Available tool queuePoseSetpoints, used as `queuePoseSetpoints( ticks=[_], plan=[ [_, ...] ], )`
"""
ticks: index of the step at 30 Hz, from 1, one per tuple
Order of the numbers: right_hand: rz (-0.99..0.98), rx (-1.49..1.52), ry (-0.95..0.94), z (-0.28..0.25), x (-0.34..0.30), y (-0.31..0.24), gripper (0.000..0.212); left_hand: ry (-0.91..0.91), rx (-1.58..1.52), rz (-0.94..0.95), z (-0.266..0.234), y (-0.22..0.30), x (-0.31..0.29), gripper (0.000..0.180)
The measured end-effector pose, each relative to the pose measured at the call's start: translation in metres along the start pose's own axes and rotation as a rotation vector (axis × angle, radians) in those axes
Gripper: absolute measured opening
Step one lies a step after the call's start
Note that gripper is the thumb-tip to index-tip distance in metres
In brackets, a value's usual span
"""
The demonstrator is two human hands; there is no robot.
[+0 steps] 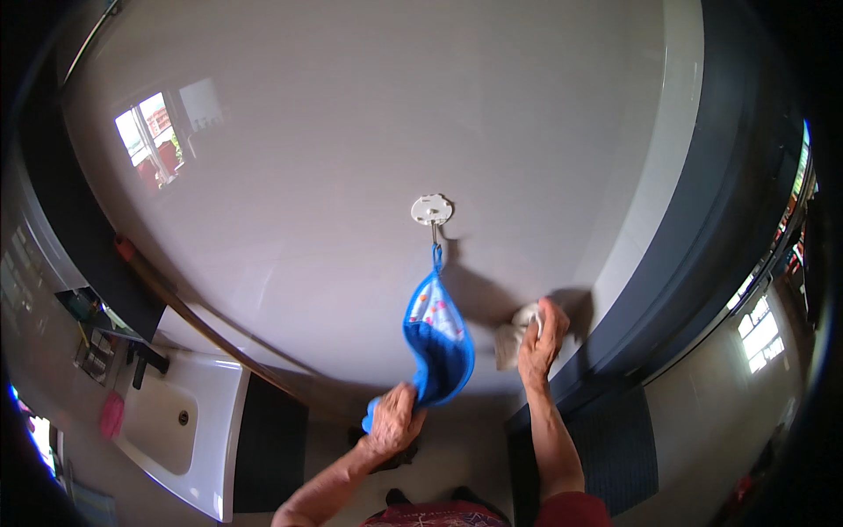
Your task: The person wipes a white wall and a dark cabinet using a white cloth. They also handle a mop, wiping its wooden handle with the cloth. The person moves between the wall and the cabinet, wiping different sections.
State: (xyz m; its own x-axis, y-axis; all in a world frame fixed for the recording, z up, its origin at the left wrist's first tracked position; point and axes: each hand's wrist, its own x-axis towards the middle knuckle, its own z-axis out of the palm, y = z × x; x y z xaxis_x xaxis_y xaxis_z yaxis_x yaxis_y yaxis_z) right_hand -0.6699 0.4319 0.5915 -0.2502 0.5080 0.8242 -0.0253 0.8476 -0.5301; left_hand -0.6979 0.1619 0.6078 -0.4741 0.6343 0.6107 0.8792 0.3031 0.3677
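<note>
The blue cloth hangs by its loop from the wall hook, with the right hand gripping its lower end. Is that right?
No: in the head view, the left hand grips the blue cloth at its lower end. It does hang by its loop from the wall hook.

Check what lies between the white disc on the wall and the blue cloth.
In the head view, a thin metal hook and a blue hanging loop link the white disc to the blue cloth.
</note>
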Motion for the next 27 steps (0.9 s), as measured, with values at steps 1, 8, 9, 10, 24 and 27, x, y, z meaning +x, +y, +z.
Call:
queuePoseSetpoints(
  ticks=[1,8,9,10,24,27],
  plan=[
    [-0.009,0.026,0.043,0.002,0.014,-0.016,0.047,-0.071,0.026,0.020,-0.018,0.007,0.020,0.039],
    [-0.071,-0.069,0.179,0.015,0.050,-0.041,0.036,0.367,-0.037,0.444,-0.087,0.032,0.206,0.040],
    [-0.083,-0.012,0.189,0.016,0.051,-0.042,0.036,0.409,0.025,0.431,-0.090,0.037,0.222,0.035],
    [-0.063,0.006,0.170,0.015,0.050,-0.050,0.037,0.415,0.190,0.386,-0.089,0.034,0.233,0.025],
    [-0.055,0.031,0.126,-0.003,0.025,-0.046,0.033,0.362,0.265,0.247,-0.058,0.024,0.200,0.030],
    [-0.190,0.036,0.357,-0.014,0.092,-0.080,0.033,0.431,0.190,0.136,-0.046,0.027,0.207,0.023]
  ],
)
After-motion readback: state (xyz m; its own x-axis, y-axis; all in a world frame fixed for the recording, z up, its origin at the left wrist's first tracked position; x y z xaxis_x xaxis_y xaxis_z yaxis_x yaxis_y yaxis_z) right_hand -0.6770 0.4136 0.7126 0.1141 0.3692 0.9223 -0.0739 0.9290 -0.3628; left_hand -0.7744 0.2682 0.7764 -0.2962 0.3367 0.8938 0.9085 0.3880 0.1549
